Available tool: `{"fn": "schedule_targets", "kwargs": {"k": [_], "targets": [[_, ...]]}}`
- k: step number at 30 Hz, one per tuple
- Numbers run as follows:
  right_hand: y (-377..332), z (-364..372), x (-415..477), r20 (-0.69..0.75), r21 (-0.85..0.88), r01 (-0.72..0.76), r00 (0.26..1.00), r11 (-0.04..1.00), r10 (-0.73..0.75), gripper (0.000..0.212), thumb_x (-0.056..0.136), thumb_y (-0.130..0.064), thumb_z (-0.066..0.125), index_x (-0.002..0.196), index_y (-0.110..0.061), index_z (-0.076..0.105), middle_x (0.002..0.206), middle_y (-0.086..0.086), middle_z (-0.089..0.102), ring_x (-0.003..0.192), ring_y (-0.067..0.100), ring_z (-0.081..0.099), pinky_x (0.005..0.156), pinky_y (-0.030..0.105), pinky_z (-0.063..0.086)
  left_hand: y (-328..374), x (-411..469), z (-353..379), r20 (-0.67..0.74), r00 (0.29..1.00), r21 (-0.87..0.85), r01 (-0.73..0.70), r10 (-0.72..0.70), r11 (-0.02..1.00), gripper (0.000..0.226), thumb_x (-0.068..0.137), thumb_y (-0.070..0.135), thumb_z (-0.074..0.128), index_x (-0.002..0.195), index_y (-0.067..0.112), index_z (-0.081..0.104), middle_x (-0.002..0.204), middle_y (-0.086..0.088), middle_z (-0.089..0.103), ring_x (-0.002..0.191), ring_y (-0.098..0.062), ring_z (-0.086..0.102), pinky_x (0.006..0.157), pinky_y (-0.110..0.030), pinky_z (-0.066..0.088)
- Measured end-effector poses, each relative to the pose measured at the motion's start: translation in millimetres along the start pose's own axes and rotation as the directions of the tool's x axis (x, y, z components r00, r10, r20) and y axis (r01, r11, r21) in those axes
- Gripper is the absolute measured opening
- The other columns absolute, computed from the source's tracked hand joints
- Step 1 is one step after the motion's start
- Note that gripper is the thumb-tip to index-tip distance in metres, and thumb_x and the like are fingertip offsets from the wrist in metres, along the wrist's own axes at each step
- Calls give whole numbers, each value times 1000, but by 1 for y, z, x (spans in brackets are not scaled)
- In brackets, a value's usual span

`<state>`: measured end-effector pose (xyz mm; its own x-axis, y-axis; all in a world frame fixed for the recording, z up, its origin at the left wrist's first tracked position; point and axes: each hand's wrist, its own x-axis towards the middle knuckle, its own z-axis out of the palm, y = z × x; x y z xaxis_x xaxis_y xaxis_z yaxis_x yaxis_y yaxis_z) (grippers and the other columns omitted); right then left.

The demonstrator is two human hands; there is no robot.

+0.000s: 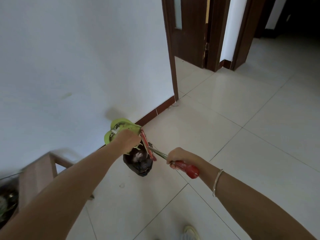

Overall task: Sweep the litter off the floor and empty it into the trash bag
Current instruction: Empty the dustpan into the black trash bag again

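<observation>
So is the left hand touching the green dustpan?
Touching. The head view shows the left hand gripping the green dustpan, tipped over the black trash bag.

The left hand (129, 138) hides much of the green dustpan (121, 126).

I am looking into a home, a hallway by its look. Pale glossy floor tiles (242, 118) run from 6 o'clock up to 2 o'clock, and a plain white wall (78, 58) fills 10 o'clock, edged with a reddish-brown skirting board (155, 111). At 12 to 1 o'clock stand dark wooden door frames (173, 66) and a door (190, 28) with a narrow frosted pane, opening to other rooms. At 8 o'clock sits a light wooden piece of furniture (34, 177).
</observation>
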<state>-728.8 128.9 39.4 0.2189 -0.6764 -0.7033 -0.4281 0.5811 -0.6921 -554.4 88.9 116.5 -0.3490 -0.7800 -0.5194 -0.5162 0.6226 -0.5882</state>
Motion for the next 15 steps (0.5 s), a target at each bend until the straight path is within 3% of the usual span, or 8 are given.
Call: {"fn": "schedule_targets", "kwargs": {"k": [6, 10, 12, 15], "targets": [[-12, -3, -15, -28, -9, -1, 1000, 1000, 0, 22, 85, 7, 51, 66, -2, 47, 59, 12, 48, 18, 4, 43, 26, 12, 35, -12, -4, -12, -25, 993, -98, 113, -116, 989, 30, 90, 4, 43, 114, 10, 60, 109, -5, 68, 99, -24, 67, 67, -27, 47], [-19, -4, -26, -55, 5, 11, 998, 1000, -10, 24, 86, 8, 50, 64, -1, 46, 59, 13, 46, 16, 5, 42, 24, 10, 31, -24, -15, -30, -52, 978, -270, 183, -204, 945, 26, 90, 8, 47, 114, 7, 58, 112, -9, 65, 103, -27, 64, 79, -32, 49], [-20, -4, -29, -74, 18, 7, 997, 1000, -5, 23, 85, 8, 51, 64, -1, 46, 53, 13, 49, 17, 6, 43, 25, 10, 31, -31, -21, -38, -77, 963, -354, 214, -257, 911, 25, 88, 11, 50, 111, 5, 59, 101, -9, 65, 97, -28, 64, 75, -31, 46], [-21, -2, -37, -107, -8, -11, 994, 1000, 10, 25, 84, 5, 53, 62, -2, 45, 25, 4, 47, 15, 7, 41, 25, 9, 28, -34, -31, -51, -140, 942, -473, 208, -306, 856, 24, 87, 14, 54, 107, 2, 61, 75, -4, 49, 88, -29, 60, 70, -30, 40]]}}
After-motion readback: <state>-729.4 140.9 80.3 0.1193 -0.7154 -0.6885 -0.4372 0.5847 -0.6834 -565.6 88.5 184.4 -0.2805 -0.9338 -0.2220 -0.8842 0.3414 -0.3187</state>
